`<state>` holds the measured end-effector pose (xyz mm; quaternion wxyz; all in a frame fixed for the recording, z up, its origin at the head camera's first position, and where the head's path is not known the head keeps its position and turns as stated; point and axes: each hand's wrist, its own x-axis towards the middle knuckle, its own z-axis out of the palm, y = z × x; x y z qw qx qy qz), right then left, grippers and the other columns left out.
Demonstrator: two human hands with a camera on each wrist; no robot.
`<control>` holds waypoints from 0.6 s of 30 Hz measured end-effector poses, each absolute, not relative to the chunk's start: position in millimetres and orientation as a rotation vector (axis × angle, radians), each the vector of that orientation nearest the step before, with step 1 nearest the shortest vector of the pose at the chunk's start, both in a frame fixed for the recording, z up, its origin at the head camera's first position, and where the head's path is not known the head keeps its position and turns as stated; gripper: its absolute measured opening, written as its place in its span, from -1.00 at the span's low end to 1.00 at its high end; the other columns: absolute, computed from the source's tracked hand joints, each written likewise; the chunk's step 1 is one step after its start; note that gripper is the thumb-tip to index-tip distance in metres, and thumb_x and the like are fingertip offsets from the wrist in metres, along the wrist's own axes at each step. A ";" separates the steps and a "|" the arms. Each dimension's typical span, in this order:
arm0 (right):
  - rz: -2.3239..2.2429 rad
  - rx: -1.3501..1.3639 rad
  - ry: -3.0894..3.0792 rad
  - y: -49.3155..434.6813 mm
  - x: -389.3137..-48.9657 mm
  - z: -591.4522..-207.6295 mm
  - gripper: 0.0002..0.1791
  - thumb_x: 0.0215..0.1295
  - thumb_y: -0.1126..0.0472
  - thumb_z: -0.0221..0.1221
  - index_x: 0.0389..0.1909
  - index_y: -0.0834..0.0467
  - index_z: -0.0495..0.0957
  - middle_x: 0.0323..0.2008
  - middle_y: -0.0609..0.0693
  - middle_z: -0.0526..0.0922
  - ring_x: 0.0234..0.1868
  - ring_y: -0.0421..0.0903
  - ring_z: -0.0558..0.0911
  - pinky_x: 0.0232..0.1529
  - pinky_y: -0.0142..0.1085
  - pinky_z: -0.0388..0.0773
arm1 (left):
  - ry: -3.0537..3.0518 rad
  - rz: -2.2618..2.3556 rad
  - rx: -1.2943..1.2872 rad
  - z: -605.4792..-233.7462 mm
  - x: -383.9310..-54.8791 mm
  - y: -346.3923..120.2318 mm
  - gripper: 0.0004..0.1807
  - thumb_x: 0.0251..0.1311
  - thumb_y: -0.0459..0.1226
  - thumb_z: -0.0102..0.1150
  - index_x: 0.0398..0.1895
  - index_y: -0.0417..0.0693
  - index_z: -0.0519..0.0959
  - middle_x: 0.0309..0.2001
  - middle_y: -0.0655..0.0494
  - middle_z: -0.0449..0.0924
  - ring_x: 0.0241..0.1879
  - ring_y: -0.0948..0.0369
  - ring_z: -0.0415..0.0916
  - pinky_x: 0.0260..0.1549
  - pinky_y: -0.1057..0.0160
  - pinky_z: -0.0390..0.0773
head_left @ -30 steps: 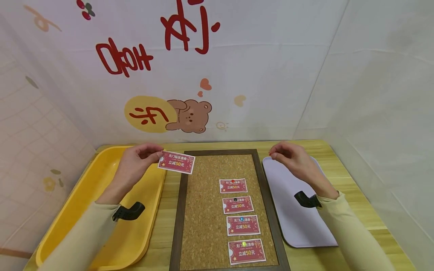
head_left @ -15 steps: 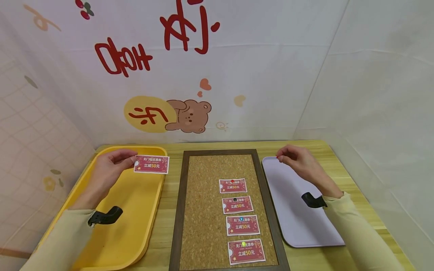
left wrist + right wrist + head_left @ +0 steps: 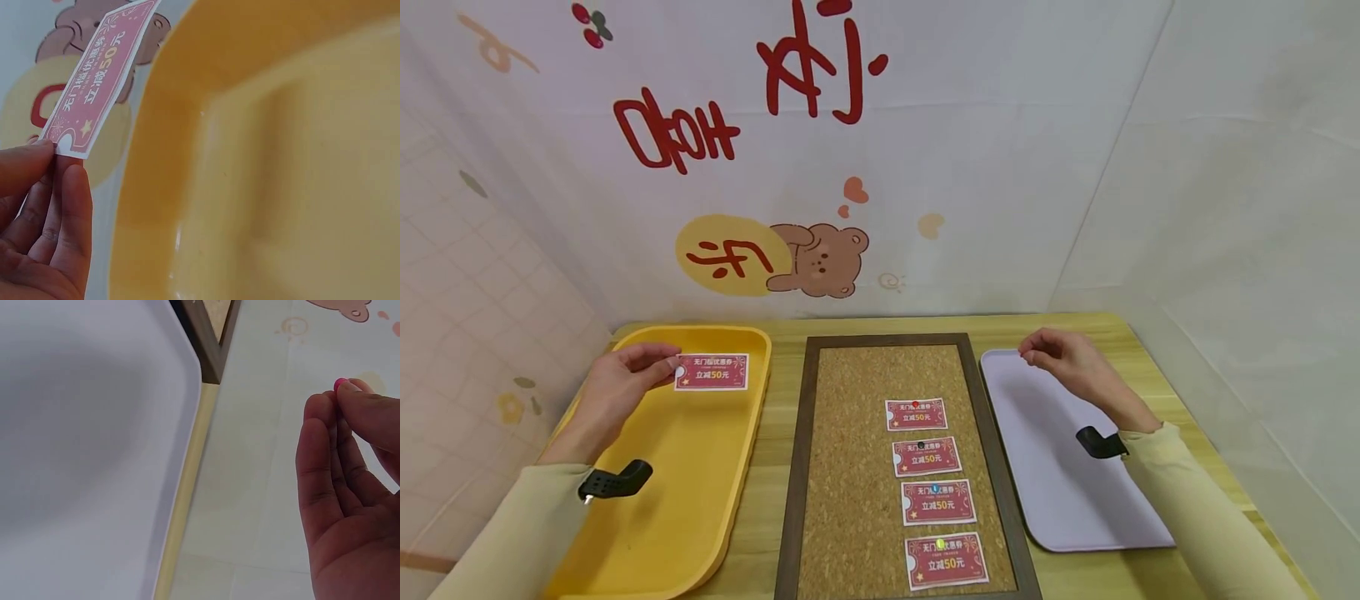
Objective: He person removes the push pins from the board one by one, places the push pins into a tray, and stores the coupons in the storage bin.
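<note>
My left hand (image 3: 613, 390) pinches a red-and-white paper coupon (image 3: 711, 372) by its left end, over the yellow tray. In the left wrist view the thumb lies over the coupon's edge, with fingers behind it. My right hand (image 3: 1071, 367) is raised over the far end of the lilac tray. Between its thumb and fingertip it pinches a small pinkish-red push pin (image 3: 340, 384), of which only the rounded head shows. On the framed corkboard (image 3: 850, 467) several similar coupons hang in a column on the right half, held by red, black, blue and yellow pins.
The yellow tray (image 3: 700, 500) stands left of the corkboard, the lilac tray (image 3: 1060, 500) right of it, all on a wooden table (image 3: 775, 433). A white printed cloth wall (image 3: 985, 167) rises behind the table.
My left hand has carried the coupon leftward, from the corkboard's upper left corner to over the yellow tray. My right hand has shifted slightly right with the pin. Pinned coupons stay put.
</note>
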<state>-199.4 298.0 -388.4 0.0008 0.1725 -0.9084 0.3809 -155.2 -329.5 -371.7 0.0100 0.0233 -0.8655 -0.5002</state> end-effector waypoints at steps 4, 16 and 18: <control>1.192 0.546 -2.876 303.1 -204.2 -396.0 -0.91 0.50 0.31 0.21 -0.12 0.19 0.67 -0.18 0.06 0.73 -0.15 0.07 0.68 -0.17 -0.41 0.55 | -2.728 -1.556 0.104 -380.0 -157.8 -333.9 -0.52 0.54 -0.20 0.11 0.28 -0.45 0.47 -0.06 0.14 0.61 -0.24 0.45 0.61 -0.17 0.48 0.61; 1.178 0.532 -2.922 313.0 -220.9 -415.7 -0.89 0.46 0.34 0.23 -0.11 0.30 0.67 -0.16 0.21 0.73 -0.19 -0.11 0.65 -0.15 -0.41 0.54 | -2.797 -1.520 0.107 -402.1 -173.1 -353.9 -0.53 0.58 -0.27 0.03 0.32 -0.53 0.40 0.15 -0.34 0.56 -0.24 0.53 0.58 -0.14 0.44 0.63; 1.166 0.509 -2.937 314.5 -223.9 -419.2 -0.89 0.46 0.33 0.24 -0.12 0.28 0.68 -0.18 0.19 0.73 -0.20 -0.12 0.64 -0.17 -0.41 0.54 | -2.789 -1.553 0.108 -404.5 -175.3 -356.2 -0.53 0.57 -0.29 0.04 0.32 -0.56 0.40 0.07 -0.19 0.63 -0.23 0.53 0.58 -0.16 0.45 0.63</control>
